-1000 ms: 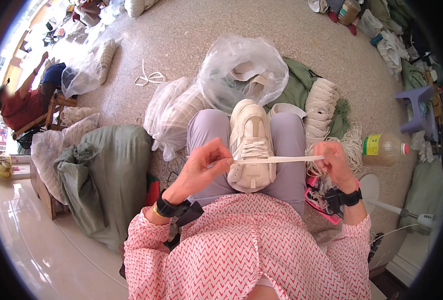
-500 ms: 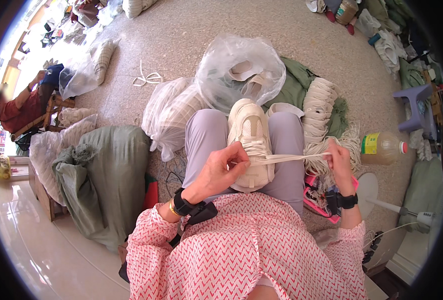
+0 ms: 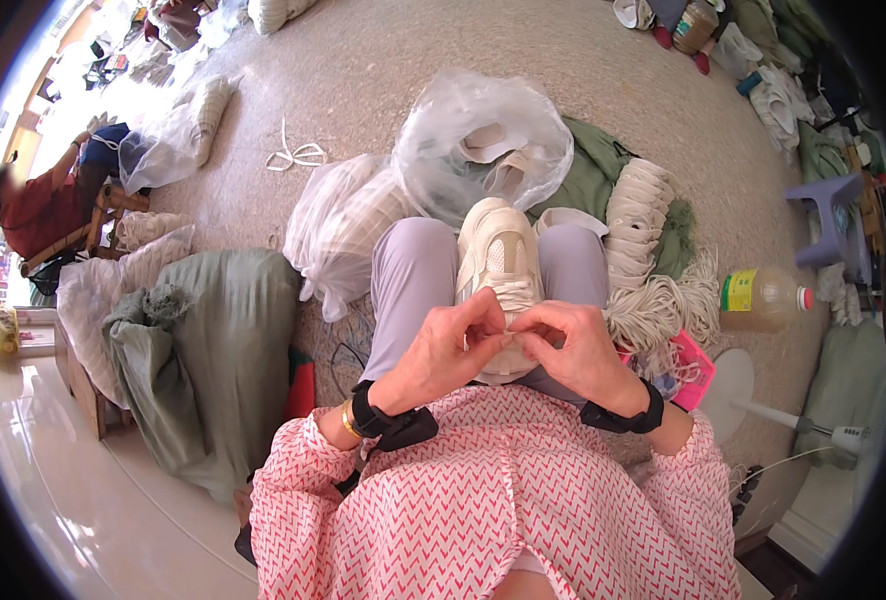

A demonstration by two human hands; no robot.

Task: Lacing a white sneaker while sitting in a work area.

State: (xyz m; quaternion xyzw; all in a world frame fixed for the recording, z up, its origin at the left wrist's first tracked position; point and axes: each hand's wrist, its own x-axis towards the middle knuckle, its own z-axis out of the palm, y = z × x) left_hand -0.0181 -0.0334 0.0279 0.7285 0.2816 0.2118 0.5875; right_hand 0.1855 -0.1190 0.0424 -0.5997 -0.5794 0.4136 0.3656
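Shoe (image 3: 501,268) looks matt, with open mesh (image 3: 506,248); laces (image 3: 516,290) look like woven cloth. Bag (image 3: 438,125) is thin, glossy, crinkled plastic. Sack (image 3: 235,340) reads as matt cloth, stool (image 3: 835,220) as smooth plastic.

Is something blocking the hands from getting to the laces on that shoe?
Nothing visible is in the way. The left hand and right hand meet right at the laces, over the shoe resting between the knees.
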